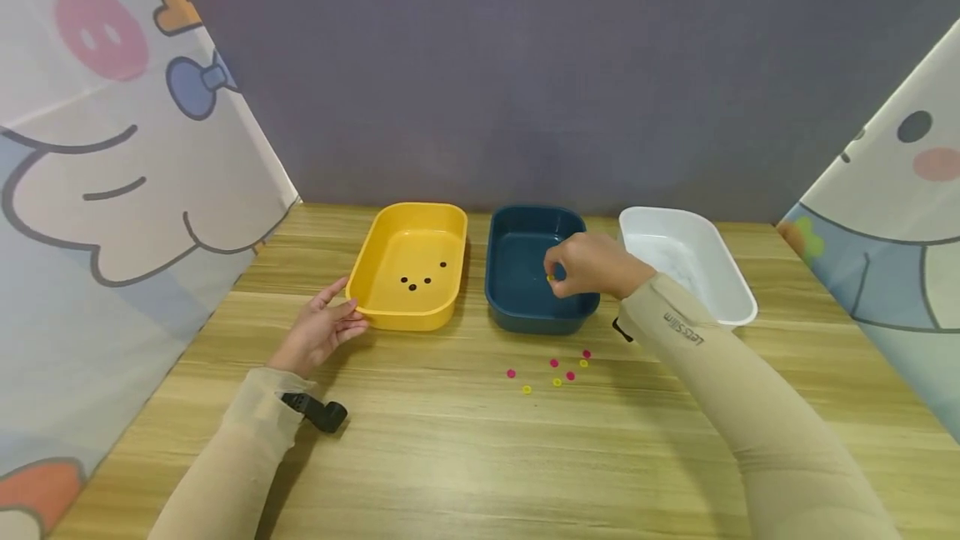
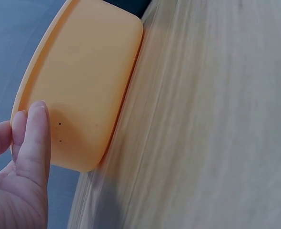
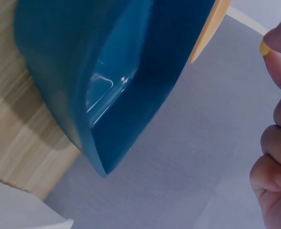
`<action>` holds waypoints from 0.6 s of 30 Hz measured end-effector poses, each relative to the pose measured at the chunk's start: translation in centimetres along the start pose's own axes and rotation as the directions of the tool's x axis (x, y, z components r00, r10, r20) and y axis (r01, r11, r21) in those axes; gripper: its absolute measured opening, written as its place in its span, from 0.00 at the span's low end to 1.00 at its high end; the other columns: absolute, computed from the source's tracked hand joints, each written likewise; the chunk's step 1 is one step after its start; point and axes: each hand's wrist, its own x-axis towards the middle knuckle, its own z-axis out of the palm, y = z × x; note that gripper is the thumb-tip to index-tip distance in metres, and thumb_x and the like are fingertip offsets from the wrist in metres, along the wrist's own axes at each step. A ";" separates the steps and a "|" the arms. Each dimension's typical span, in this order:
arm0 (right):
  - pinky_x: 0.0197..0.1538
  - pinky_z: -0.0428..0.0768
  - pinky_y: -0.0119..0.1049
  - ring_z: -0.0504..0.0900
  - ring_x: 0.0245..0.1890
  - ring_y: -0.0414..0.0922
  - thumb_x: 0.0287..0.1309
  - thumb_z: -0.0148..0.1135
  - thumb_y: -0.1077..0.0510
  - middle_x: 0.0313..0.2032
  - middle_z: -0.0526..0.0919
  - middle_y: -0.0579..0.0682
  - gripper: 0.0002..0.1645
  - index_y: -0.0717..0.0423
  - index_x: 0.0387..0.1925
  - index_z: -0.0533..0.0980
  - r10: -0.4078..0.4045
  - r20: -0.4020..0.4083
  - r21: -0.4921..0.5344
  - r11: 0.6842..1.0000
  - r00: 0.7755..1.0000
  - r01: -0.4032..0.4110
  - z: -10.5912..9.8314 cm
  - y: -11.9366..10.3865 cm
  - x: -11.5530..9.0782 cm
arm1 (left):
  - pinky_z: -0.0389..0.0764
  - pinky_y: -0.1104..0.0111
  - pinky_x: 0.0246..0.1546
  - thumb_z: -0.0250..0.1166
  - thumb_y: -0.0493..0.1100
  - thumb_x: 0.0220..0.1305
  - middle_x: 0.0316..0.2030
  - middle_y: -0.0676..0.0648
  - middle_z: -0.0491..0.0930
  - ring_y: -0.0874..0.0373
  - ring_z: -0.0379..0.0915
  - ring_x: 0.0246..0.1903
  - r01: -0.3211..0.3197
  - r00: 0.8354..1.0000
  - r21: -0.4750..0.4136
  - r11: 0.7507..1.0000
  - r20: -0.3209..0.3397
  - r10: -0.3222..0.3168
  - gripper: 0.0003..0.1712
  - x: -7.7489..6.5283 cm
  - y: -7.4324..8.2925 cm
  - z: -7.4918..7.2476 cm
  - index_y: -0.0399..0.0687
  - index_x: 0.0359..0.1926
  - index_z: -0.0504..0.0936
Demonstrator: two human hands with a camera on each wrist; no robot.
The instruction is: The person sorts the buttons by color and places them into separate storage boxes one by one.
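Note:
My right hand [image 1: 596, 263] is above the blue tray [image 1: 540, 325], pinching a small yellow button-like disc [image 3: 265, 48] between thumb and forefinger. The other fingers of that hand are curled in. At the near left corner of the yellow tray [image 1: 408, 322], my left hand [image 1: 318, 332] touches the outside and rim with fairly straight fingers. Several small black discs [image 1: 412, 287] lie in the yellow tray. On the table in front of the blue tray are several pink discs [image 1: 511, 373] and three yellow discs [image 1: 527, 389].
A white tray [image 1: 731, 286] stands to the right of the blue one, partly behind my right forearm. All three trays sit in a row on the wood-grain table [image 1: 450, 457]. A grey wall [image 1: 525, 73] rises behind, with printed cloth panels [image 1: 150, 182] at both sides.

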 end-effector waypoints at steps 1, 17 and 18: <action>0.16 0.63 0.30 0.59 0.13 0.36 0.48 0.66 0.58 0.12 0.68 0.39 0.04 0.51 0.30 0.82 0.000 0.002 -0.002 1.000 1.000 0.000 0.0 0.0 0.3 | 0.85 0.70 0.35 0.46 0.31 0.73 0.24 0.48 0.77 0.60 0.80 0.24 -0.001 1.000 0.002 1.000 0.000 0.001 0.39 -0.1 0.0 0.0 0.48 0.76 0.37; 0.19 0.71 0.34 0.62 0.13 0.37 0.48 0.66 0.59 0.12 0.71 0.40 0.03 0.52 0.29 0.82 -0.070 -0.095 -0.057 0.996 0.993 0.065 -0.2 -0.7 3.1 | 0.86 0.70 0.34 0.48 0.30 0.72 0.23 0.47 0.78 0.59 0.80 0.23 0.004 1.000 -0.014 1.000 -0.013 -0.004 0.40 -0.4 0.0 0.1 0.48 0.76 0.38; 0.19 0.72 0.34 0.62 0.13 0.37 0.48 0.66 0.59 0.13 0.72 0.41 0.03 0.52 0.29 0.82 -0.082 -0.107 -0.062 0.995 0.991 0.076 0.0 -0.7 3.2 | 0.86 0.70 0.34 0.48 0.30 0.72 0.23 0.47 0.78 0.59 0.80 0.22 0.005 1.000 -0.015 1.000 -0.014 -0.005 0.40 -0.4 -0.1 0.0 0.48 0.76 0.38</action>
